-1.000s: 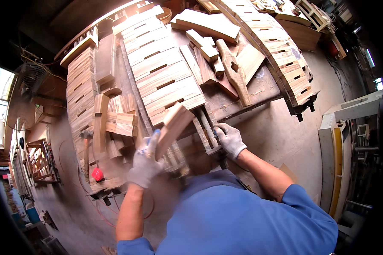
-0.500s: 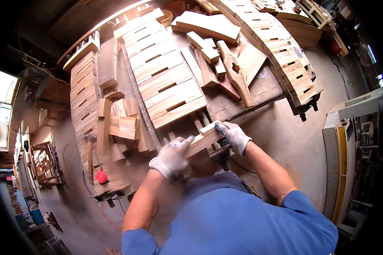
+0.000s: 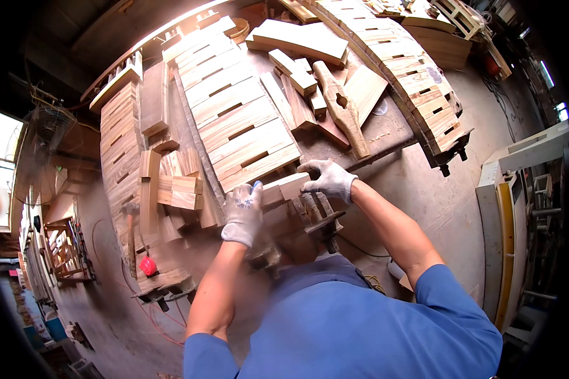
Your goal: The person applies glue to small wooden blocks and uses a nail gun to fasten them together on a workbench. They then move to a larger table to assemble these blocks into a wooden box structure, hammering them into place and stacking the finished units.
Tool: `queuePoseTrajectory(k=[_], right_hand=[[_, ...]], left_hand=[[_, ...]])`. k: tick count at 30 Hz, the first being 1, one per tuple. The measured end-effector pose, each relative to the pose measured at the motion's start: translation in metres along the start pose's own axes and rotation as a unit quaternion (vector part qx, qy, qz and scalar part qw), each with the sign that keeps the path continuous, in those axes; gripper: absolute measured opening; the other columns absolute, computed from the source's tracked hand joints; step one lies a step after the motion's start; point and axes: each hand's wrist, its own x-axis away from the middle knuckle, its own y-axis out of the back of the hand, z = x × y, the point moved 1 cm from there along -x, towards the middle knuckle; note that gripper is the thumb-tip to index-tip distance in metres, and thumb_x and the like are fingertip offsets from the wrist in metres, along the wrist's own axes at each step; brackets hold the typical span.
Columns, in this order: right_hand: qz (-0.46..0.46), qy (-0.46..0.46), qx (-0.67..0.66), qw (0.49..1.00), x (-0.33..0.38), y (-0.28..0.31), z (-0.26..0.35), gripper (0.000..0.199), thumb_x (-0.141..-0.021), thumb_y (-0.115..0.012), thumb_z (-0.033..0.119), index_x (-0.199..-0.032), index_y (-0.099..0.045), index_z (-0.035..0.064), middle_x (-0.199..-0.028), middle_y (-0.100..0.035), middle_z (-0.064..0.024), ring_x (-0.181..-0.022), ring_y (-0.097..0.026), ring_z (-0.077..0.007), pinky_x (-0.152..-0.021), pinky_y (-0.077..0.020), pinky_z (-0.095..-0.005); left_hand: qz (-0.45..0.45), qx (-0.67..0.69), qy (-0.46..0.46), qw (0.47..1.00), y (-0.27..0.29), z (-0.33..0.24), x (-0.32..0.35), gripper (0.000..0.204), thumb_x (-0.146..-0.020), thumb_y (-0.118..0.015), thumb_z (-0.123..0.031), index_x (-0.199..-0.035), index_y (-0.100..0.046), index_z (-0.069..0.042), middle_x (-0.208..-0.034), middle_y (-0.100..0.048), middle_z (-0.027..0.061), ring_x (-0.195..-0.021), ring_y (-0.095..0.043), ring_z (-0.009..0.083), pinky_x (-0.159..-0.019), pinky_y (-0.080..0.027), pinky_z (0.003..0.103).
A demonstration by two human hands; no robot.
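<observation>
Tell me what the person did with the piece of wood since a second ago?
Both gloved hands, left hand and right hand, swung the wooden block from upright and tilted down to lying flat across the bench edge. Both keep holding it. The slatted panel and wooden mallet stayed put.

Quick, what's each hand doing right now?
Left hand: closed on one end of the wood block.
Right hand: gripping the block's other end.
</observation>
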Motion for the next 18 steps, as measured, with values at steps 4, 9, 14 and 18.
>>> queuePoseTrajectory(k=[4,9,14,18], right_hand=[[-0.073,0.086,0.124,0.986,-0.02,0.002,0.008,0.071,-0.077,-0.086,0.022,-0.143,-0.066,0.0051,-0.134,-0.073,-0.0225,-0.125,-0.071,-0.0358,-0.109,-0.0562,-0.0415],[-0.155,0.198,0.212,0.944,-0.033,-0.019,-0.035,0.061,-0.081,-0.082,0.01,-0.139,-0.064,0.0069,-0.126,-0.071,-0.0214,-0.119,-0.069,-0.0402,-0.103,-0.0569,-0.0469],[-0.179,0.023,0.204,0.962,-0.008,-0.03,-0.038,0.059,-0.083,-0.087,0.022,-0.137,-0.067,0.0072,-0.122,-0.071,-0.0209,-0.114,-0.069,-0.0403,-0.102,-0.056,-0.0468],[-0.183,0.011,0.252,0.95,-0.004,-0.039,-0.039,0.051,-0.087,-0.085,0.033,-0.129,-0.072,0.0086,-0.116,-0.071,-0.019,-0.112,-0.069,-0.0395,-0.098,-0.0562,-0.0471]], left_hand=[[-0.029,-0.096,-0.016,0.995,-0.007,-0.007,-0.005,0.052,-0.087,-0.072,-0.014,-0.139,-0.067,-0.016,-0.12,-0.066,0.0068,-0.111,-0.064,0.0298,-0.097,-0.051,0.054],[-0.046,-0.078,0.001,0.996,-0.027,0.004,0.015,0.055,-0.087,-0.075,-0.014,-0.141,-0.065,-0.013,-0.124,-0.065,0.0083,-0.115,-0.062,0.0312,-0.103,-0.048,0.052],[-0.036,0.035,0.232,0.971,-0.002,0.01,0.039,0.08,-0.082,-0.088,-0.029,-0.152,-0.056,-0.008,-0.138,-0.061,0.015,-0.13,-0.058,0.0371,-0.113,-0.047,0.049],[0.027,0.151,0.375,0.914,-0.004,0.019,0.041,0.077,-0.084,-0.09,-0.031,-0.15,-0.06,-0.004,-0.139,-0.068,0.0236,-0.132,-0.063,0.0422,-0.115,-0.048,0.048]])
